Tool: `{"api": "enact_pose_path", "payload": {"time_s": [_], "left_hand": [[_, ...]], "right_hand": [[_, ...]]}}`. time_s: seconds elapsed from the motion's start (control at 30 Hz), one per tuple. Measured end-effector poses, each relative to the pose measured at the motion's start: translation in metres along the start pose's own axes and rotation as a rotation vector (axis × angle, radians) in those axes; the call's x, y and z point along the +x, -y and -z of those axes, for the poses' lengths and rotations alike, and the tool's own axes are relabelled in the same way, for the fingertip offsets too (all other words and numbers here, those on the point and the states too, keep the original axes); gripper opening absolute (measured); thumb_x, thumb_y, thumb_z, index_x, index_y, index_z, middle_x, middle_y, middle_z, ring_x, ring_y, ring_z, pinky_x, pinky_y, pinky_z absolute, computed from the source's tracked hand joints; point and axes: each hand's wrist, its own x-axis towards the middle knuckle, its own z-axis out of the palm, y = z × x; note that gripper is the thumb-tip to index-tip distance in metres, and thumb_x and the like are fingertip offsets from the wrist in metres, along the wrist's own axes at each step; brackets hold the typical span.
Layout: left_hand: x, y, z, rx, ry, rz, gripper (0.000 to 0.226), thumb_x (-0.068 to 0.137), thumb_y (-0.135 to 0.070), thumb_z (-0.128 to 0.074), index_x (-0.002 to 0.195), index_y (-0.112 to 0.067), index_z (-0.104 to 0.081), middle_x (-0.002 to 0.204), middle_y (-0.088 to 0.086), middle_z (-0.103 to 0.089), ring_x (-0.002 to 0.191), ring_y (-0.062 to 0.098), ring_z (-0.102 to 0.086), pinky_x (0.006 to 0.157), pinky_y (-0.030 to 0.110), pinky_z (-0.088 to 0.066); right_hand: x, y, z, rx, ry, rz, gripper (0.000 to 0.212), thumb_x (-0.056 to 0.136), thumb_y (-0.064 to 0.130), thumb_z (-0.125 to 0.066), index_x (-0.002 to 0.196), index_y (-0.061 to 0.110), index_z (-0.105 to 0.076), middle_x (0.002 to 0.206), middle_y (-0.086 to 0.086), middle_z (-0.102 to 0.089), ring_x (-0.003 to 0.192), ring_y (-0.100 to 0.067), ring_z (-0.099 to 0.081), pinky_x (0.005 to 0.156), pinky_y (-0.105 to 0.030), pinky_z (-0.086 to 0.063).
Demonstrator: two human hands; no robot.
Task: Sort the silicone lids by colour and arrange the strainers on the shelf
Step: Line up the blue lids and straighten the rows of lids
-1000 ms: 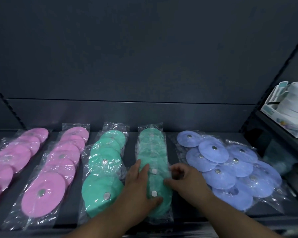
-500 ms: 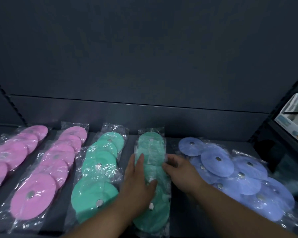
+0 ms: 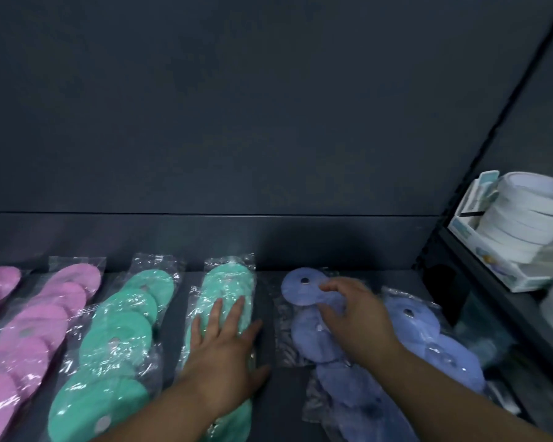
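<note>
I am looking down at a dark shelf (image 3: 264, 291) where bagged round lids are lying in rows by colour: pink lids (image 3: 61, 301) at the left, green lids (image 3: 122, 330) in the middle, blue lids (image 3: 300, 287) at the right. My left hand (image 3: 224, 352) is pressing flat, fingers straight, on the right-hand green bag (image 3: 227, 282). My right hand (image 3: 355, 317) is reaching over the blue lids, fingers spread, too blurred to tell whether it is gripping.

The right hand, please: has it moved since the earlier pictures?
Yes. The right hand has gone rightward, off the right-hand row of green lids, where the left hand lies flat, and onto the blue lids.
</note>
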Motion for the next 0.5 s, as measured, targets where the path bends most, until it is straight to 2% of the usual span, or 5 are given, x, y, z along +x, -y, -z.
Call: {"api": "enact_pose_path", "payload": {"time_s": [0.13,0.2,0.27,0.37,0.5], "left_hand": [[0.008,0.006,-0.010,0.017,0.114,0.068,0.074,0.081,-0.073,-0.022,0.148,-0.042,-0.012,0.157,-0.005,0.024,0.142,0.029,0.027,0.114,0.055,0.002],[0.007,0.006,-0.007,0.092,0.133,0.041,0.077,0.070,-0.074,-0.018,0.139,-0.046,-0.035,0.160,-0.001,-0.007,0.145,0.031,0.003,0.106,0.064,-0.022],[0.009,0.011,-0.014,0.114,0.146,0.069,0.065,0.069,-0.075,-0.030,0.115,-0.041,-0.061,0.140,0.003,-0.052,0.131,0.034,-0.033,0.086,0.064,-0.043],[0.016,-0.005,-0.010,0.121,0.067,0.114,0.062,0.076,-0.078,-0.029,0.103,-0.037,-0.066,0.126,0.006,-0.061,0.121,0.038,-0.047,0.098,0.054,-0.025],[0.032,-0.046,0.000,-0.067,-0.132,0.048,0.078,0.079,-0.081,-0.008,0.125,-0.037,-0.055,0.145,0.004,-0.044,0.137,0.034,-0.033,0.112,0.049,-0.018]], "right_hand": [[0.004,-0.040,0.030,-0.261,0.063,-0.184,0.062,0.070,0.063,-0.051,0.122,0.030,-0.059,0.129,0.002,-0.054,0.120,-0.020,-0.052,0.100,-0.029,-0.037],[0.002,-0.056,0.043,-0.400,0.232,-0.349,0.089,0.066,0.082,-0.041,0.142,0.037,-0.033,0.153,0.001,-0.027,0.140,-0.024,-0.026,0.113,-0.042,-0.020],[-0.003,-0.067,0.052,-0.386,0.378,-0.474,0.099,0.067,0.088,-0.038,0.149,0.038,-0.012,0.159,0.004,-0.003,0.146,-0.030,-0.002,0.115,-0.053,-0.009],[-0.014,-0.066,0.045,-0.309,0.429,-0.515,0.098,0.072,0.086,-0.034,0.150,0.035,-0.005,0.160,0.006,0.006,0.145,-0.034,0.010,0.114,-0.058,-0.006],[-0.020,-0.062,0.026,-0.346,0.358,-0.439,0.088,0.076,0.082,-0.035,0.148,0.038,-0.009,0.160,0.007,0.004,0.144,-0.034,0.011,0.113,-0.059,0.000]]}}
